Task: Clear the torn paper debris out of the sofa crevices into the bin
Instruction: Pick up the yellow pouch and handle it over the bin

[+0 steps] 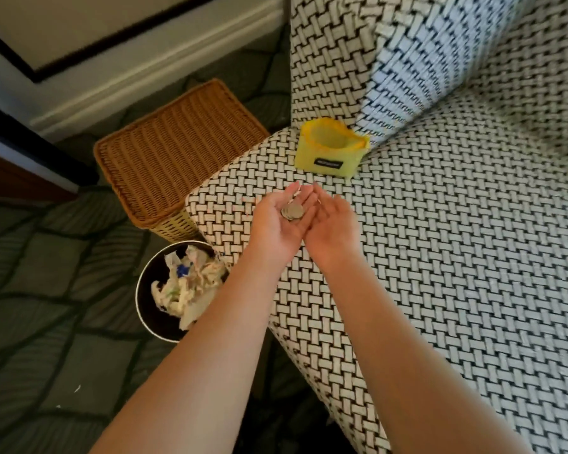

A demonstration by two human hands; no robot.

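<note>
My left hand point(281, 221) is held palm up over the front corner of the woven black-and-white sofa seat point(440, 240). A few coins point(292, 212) and a small white scrap lie in its cupped palm. My right hand point(333, 224) is beside it, also palm up with straight fingers, its fingertips touching the left hand near the coins. The round dark bin point(148, 309) stands on the floor left of the sofa, below my left forearm. It is filled with crumpled torn paper point(187, 286).
A small yellow pouch point(328, 152) stands open on the seat by the backrest. A brown wicker basket point(174, 152) with a closed lid sits on the floor behind the bin. A few tiny white scraps lie on the dark patterned carpet point(56, 273).
</note>
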